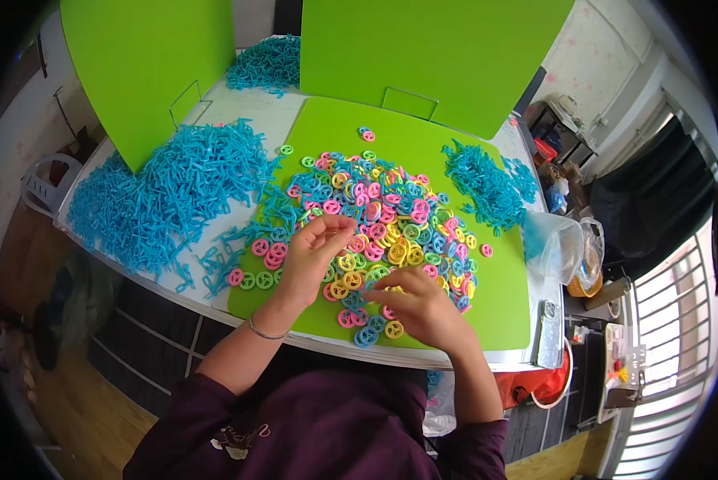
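Observation:
A wide heap of small plastic wheels [399, 254] in pink, yellow, blue and green spreads over a green mat [495, 312]. Above the heap's left part is my left hand [315, 252], its thumb and fingertips pinched together; what they hold, if anything, is too small to make out. My right hand [423, 308] hovers lower over the near part of the heap, fingers curled and closed toward the thumb. Its fingertips are beside some blue wheels, and whether one is in them cannot be told. Just below lies a larger blue wheel [366, 336] near the mat's front edge.
A large pile of blue forked plastic pieces [175, 192] covers the table's left side. Smaller blue piles lie at the right [487, 188] and back [267, 64]. Green upright panels [431, 56] stand behind. A phone [548, 332] and a clear plastic bag [547, 244] are at the right edge.

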`<state>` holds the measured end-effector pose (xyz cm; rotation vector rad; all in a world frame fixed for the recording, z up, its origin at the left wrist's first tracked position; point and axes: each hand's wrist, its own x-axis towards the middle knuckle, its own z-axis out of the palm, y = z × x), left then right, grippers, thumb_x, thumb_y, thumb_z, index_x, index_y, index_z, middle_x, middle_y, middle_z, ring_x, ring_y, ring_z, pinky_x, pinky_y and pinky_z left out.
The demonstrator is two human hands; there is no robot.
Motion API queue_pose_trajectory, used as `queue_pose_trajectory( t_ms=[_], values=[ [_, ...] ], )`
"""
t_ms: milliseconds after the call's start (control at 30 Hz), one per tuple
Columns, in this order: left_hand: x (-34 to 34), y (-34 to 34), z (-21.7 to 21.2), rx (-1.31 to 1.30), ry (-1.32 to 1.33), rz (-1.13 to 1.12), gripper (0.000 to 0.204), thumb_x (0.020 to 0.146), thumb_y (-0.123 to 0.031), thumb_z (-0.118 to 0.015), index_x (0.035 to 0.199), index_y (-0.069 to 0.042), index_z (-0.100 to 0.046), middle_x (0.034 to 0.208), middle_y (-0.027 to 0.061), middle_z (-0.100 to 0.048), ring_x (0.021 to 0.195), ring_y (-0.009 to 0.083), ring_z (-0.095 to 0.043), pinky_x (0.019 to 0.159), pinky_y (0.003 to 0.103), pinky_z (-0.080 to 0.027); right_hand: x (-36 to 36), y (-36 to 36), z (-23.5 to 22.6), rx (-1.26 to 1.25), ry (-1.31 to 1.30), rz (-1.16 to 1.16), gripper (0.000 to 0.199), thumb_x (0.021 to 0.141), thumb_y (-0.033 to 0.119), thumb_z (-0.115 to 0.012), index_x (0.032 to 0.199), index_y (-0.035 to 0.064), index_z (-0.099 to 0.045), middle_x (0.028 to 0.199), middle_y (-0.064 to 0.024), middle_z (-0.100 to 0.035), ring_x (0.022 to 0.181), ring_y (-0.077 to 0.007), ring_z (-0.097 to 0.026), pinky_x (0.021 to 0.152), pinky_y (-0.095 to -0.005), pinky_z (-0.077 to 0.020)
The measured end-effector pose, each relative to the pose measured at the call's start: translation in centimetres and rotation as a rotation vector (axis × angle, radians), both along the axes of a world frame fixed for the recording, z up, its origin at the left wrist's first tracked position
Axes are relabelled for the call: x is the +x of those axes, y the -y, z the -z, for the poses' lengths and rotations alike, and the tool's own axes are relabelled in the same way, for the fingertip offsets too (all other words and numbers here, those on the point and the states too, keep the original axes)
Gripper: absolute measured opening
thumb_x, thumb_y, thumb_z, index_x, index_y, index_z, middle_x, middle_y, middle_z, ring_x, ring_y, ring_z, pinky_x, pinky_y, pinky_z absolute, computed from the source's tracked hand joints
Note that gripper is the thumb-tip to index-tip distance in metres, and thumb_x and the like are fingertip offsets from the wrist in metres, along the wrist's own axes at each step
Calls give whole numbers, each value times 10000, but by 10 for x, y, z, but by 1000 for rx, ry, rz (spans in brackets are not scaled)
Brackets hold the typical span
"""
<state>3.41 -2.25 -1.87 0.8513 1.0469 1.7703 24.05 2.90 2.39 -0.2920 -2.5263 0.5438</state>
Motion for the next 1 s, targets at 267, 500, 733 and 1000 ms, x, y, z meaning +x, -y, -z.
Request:
queue_pose_trajectory(
  t_ms=[267, 500, 733, 1000],
  values=[
    [-1, 3, -3, 1, -148, -15, 142, 895, -81, -609, 1030, -40, -625, 937, -8, -630, 839, 41, -553, 686, 192, -418, -10, -1, 21, 288, 182, 6, 368, 691, 39, -685, 1040, 154, -659, 1097, -53, -596, 1021, -249, -558, 835, -382, -458],
    [-5, 13, -4, -21, -403, 74, 144, 913, -93, -598, 1032, -14, -619, 910, 11, -637, 797, 50, -573, 684, 195, -458, -4, -6, 12, -131, -85, 165, 207, 681, -16, -701, 804, 51, -549, 977, -106, -649, 920, -295, -619, 776, -384, -491],
    [27, 26, -15, -212, -611, 294, 202, 901, -167, -642, 1001, 7, -617, 792, 43, -671, 670, 67, -609, 593, 215, -479, -15, 0, 20, 100, -171, 299, 198, 715, 3, -690, 841, 42, -542, 911, -113, -636, 838, -280, -617, 691, -356, -507],
    [15, 23, -6, -64, -894, 85, 208, 825, -125, -698, 993, -20, -638, 770, 53, -685, 634, 123, -651, 549, 245, -487, -15, 16, -7, -545, -143, 304, 283, 752, 39, -744, 1004, 18, -616, 909, -106, -628, 819, -215, -634, 694, -325, -510]
  ],
)
